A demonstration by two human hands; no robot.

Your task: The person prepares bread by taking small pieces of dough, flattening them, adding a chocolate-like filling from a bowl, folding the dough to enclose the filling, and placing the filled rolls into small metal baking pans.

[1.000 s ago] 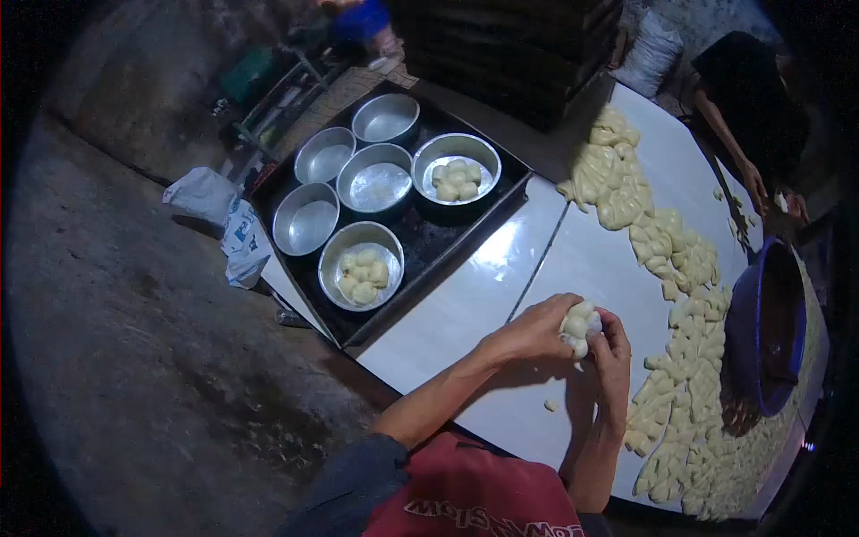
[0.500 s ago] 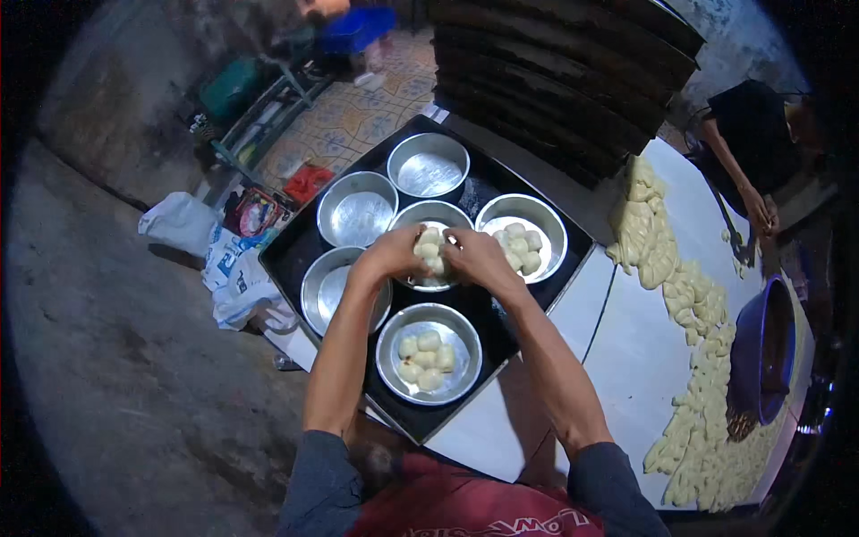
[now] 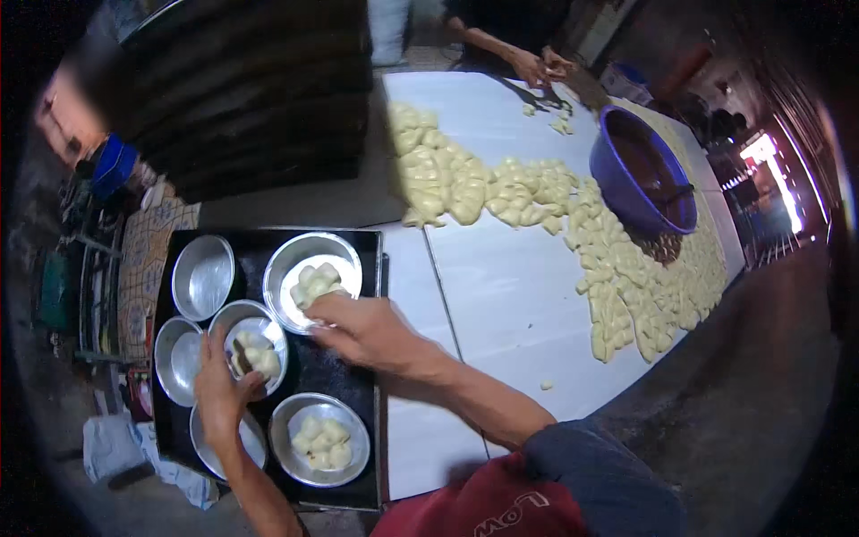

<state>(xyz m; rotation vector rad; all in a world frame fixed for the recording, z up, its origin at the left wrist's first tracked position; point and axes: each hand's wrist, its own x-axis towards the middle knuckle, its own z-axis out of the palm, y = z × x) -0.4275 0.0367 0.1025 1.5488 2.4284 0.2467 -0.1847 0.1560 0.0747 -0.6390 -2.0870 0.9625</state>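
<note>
My left hand (image 3: 221, 385) rests at the left side of the middle round metal pan (image 3: 259, 310), fingers apart beside its cluster of pale dough balls (image 3: 261, 360). My right hand (image 3: 353, 329), blurred, hangs over the lower rim of the upper-right pan (image 3: 344, 261), just below its dough balls (image 3: 316, 280); whether it holds anything is unclear. Another dough cluster (image 3: 320, 440) sits in the lower-right pan (image 3: 353, 421). The pans stand on a black tray (image 3: 344, 376), along with pans showing bare metal insides.
White tabletop (image 3: 501, 313) carries spread cut dough (image 3: 644, 313) and a purple tub (image 3: 608, 166) of brown contents. A person's hands (image 3: 537, 67) work at the far edge. Stacked dark trays (image 3: 250, 107) stand behind the pans; white sacks (image 3: 112, 443) lie at lower left.
The dough between my hands went from over the table into the middle pan. My right hand has since moved away from it toward the upper-right pan. The view has swung right.
</note>
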